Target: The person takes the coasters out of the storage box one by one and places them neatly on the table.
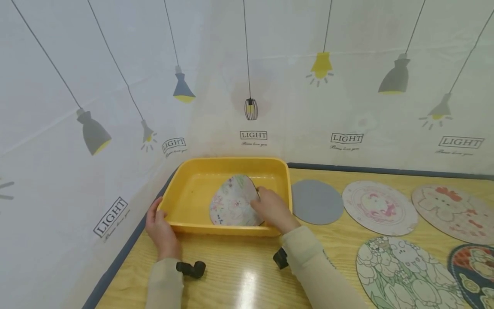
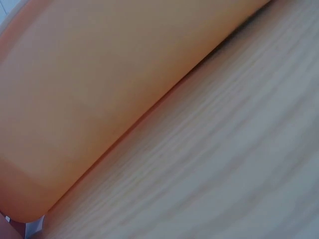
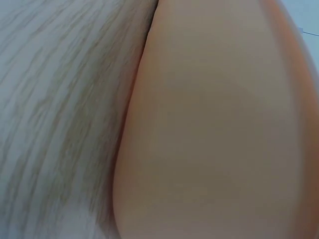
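A yellow plastic tray [image 1: 189, 195] stands on the wooden table, its outer wall [image 2: 99, 89] filling much of the left wrist view and its side [image 3: 209, 119] much of the right wrist view. At the tray's left front corner my left hand [image 1: 164, 231] grips the rim, thumb toward the inside. Inside the tray is a round, flower-patterned mat [image 1: 233, 204]. My right hand [image 1: 272, 209] reaches over the front rim and pinches that mat's right edge between thumb and fingers. Neither hand's fingers can be made out clearly in the wrist views.
To the tray's right lie a plain grey round mat [image 1: 317, 201], a pink-printed mat [image 1: 380, 207] and a mat with red bows [image 1: 457, 210]. Nearer are a green floral mat [image 1: 405, 274] and a dark food-print mat [image 1: 474, 274]. A lamp-printed white curtain [image 1: 216, 120] hangs behind and left.
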{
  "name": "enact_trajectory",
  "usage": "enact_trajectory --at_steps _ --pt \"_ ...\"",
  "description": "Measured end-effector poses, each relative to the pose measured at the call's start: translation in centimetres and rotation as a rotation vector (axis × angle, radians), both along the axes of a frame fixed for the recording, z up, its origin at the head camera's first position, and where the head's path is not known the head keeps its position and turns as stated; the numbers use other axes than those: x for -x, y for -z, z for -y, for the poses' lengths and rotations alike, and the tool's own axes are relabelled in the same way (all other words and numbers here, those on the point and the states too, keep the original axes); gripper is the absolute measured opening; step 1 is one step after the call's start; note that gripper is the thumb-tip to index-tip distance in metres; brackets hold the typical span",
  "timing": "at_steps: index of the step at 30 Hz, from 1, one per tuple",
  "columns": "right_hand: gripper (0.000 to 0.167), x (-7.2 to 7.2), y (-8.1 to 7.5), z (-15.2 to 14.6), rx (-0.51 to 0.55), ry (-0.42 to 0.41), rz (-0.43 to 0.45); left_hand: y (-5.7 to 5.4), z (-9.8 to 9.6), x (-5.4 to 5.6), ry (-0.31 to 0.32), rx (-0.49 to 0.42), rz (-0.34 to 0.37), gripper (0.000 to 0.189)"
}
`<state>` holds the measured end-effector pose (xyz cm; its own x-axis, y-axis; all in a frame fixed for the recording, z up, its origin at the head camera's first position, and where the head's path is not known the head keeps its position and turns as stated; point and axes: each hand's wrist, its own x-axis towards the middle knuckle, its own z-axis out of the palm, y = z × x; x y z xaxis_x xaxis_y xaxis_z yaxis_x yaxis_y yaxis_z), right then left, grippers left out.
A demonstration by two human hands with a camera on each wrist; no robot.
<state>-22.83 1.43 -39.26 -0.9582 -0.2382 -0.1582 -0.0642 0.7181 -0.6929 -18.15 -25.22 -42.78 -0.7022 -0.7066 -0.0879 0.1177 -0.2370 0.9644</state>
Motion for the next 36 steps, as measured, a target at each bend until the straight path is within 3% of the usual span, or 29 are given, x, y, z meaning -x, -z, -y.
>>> enact_trajectory --at_steps 5,17,26,32,36 --pt "0.027 -0.3 0.0 -0.1 -0.085 -0.087 -0.051 0.0 -0.1 0.1 0.008 -0.012 -0.006 0.042" --pt "0.021 -0.9 0.3 -0.3 -0.096 -0.101 -0.211 0.1 -0.2 0.1 0.006 -0.011 -0.016 0.042" --pt "0.02 -1.7 -0.1 -0.6 -0.038 -0.086 -0.282 0.2 -0.4 0.3 -0.003 -0.003 -0.024 0.042" --pt "0.014 -1.7 -0.1 -0.4 -0.025 -0.056 -0.398 0.1 -0.2 0.2 -0.004 -0.006 -0.017 0.042" --pt "0.016 -1.7 0.1 -0.6 0.09 -0.02 -0.345 0.1 -0.1 0.1 -0.004 -0.007 -0.014 0.042"
